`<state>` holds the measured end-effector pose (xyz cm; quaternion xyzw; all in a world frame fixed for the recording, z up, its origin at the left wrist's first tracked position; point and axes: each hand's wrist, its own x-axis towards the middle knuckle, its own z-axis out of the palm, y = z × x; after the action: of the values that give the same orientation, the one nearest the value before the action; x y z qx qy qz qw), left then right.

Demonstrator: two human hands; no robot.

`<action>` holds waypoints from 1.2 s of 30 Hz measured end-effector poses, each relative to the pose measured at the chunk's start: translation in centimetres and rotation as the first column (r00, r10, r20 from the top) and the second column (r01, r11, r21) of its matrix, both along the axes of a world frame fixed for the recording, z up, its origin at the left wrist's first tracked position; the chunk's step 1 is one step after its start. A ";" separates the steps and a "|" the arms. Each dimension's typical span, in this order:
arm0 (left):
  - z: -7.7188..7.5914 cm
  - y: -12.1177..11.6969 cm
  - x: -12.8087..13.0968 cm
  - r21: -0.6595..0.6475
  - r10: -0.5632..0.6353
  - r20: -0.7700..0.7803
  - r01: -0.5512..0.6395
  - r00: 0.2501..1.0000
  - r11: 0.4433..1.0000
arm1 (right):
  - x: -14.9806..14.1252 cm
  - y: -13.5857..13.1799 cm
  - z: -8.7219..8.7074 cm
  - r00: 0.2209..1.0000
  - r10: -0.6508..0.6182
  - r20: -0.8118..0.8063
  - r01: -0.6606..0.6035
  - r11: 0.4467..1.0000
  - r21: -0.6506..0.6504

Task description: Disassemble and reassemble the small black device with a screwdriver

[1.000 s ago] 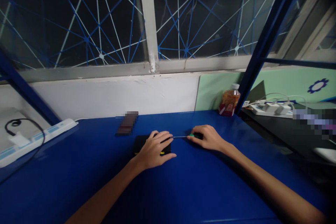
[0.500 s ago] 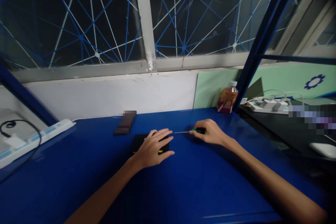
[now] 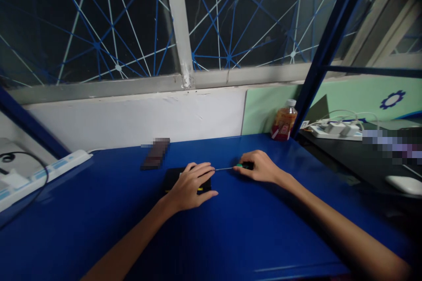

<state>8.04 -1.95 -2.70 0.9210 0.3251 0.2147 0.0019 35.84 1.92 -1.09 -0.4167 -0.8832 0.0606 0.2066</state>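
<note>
My left hand (image 3: pixel 193 184) lies over a flat black box (image 3: pixel 171 177) with a yellow strip along its near edge. Its fingers are stretched out and spread, hiding most of the box's top. Between the fingers of my right hand (image 3: pixel 263 167) is a screwdriver (image 3: pixel 240 166) with a green and black handle. The thin metal shaft points left, roughly level. Its tip is beside my left fingertips, at the box's right side; whether it touches the box I cannot tell.
On the blue table (image 3: pixel 250 228) a blurred dark slab (image 3: pixel 156 153) lies behind the box. A bottle (image 3: pixel 284 120) stands at the back right. A white power strip (image 3: pixel 62 167) runs along the left edge. Another power strip (image 3: pixel 336 131) and a white object (image 3: pixel 405 185) sit on the dark table at right.
The screwdriver drew slightly right, away from my left fingertips, then came back left to them. My left hand keeps its place on the box. The whole view has shifted a little.
</note>
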 end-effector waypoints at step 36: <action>0.1 0.2 -0.5 -0.018 0.047 -0.113 -0.049 0.993 0.999 | 1.4 0.6 0.8 0.994 -0.067 -0.089 0.068 0.998 0.015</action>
<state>7.58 -1.71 -2.55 0.9234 0.3490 0.1593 -0.0119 37.26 2.54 -0.26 -0.4413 -0.8591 0.0640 0.2515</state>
